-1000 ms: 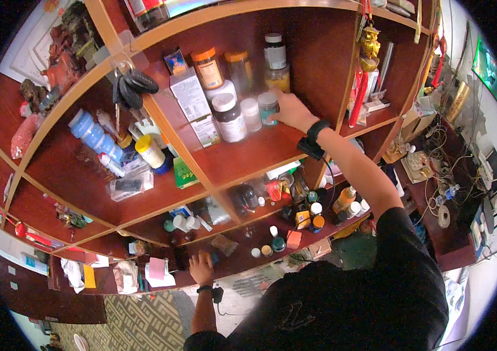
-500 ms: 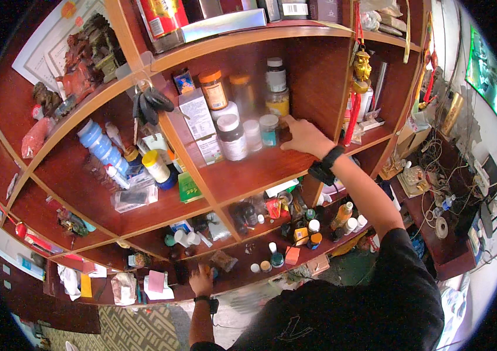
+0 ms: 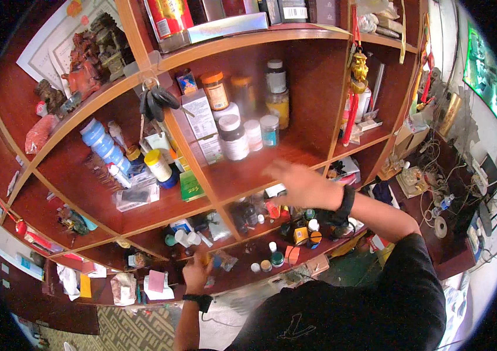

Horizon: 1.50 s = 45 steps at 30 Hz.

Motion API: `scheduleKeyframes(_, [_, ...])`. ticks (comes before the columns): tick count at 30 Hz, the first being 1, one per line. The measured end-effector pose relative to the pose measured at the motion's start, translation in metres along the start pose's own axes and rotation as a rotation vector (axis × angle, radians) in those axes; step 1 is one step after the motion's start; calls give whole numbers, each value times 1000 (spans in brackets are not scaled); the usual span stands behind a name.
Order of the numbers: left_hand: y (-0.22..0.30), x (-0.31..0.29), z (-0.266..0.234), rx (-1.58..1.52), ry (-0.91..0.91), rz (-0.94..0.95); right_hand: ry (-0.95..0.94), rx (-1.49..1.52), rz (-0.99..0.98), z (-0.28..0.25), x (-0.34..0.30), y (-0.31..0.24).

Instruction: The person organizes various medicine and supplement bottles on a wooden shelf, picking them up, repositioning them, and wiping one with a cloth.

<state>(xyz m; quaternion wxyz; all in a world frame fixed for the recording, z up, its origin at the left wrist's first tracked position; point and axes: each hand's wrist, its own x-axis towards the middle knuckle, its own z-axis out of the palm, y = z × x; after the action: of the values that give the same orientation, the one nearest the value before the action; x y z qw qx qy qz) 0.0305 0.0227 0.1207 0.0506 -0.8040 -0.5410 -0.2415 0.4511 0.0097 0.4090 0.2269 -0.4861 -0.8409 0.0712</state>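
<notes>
My right hand (image 3: 307, 186), blurred by motion, hangs in front of the middle compartment's lower edge, fingers stretched out and nothing visible in them. Behind it stand a dark jar with a white lid (image 3: 234, 140), a small white jar (image 3: 252, 134) and a clear jar with teal contents (image 3: 269, 133). Farther back are an orange-capped bottle (image 3: 215, 93) and a white-capped bottle (image 3: 276, 76) stacked on a yellow-filled jar (image 3: 279, 108). Low over the bottom ledge, my left hand (image 3: 194, 274) is closed around something small with an orange-yellow part; its kind is hidden.
Black keys (image 3: 158, 102) hang from the left divider, and a gold ornament with a red tassel (image 3: 360, 73) from the right one. Small bottles, including a green one with a white cap (image 3: 276, 255), crowd the bottom ledge (image 3: 242, 281). Tangled cables (image 3: 439, 175) lie at right.
My right hand has left the jars at the back of the middle compartment, coming down and toward me. My left hand has shifted slightly up and to the left. The jars look unmoved.
</notes>
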Motion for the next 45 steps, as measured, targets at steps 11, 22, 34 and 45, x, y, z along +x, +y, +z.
scheduleKeyframes(11, [177,141,-112,-648,94,274,131,433,-67,75,-12,-19])
scheduleKeyframes(22, [204,143,-131,-993,255,72,657,265,457,11,7,116])
scheduleKeyframes(34, [190,113,-137,-666,432,257,743,251,445,62,84,224])
scheduleKeyframes(45, [201,119,-136,-649,445,285,458,668,227,68,13,129])
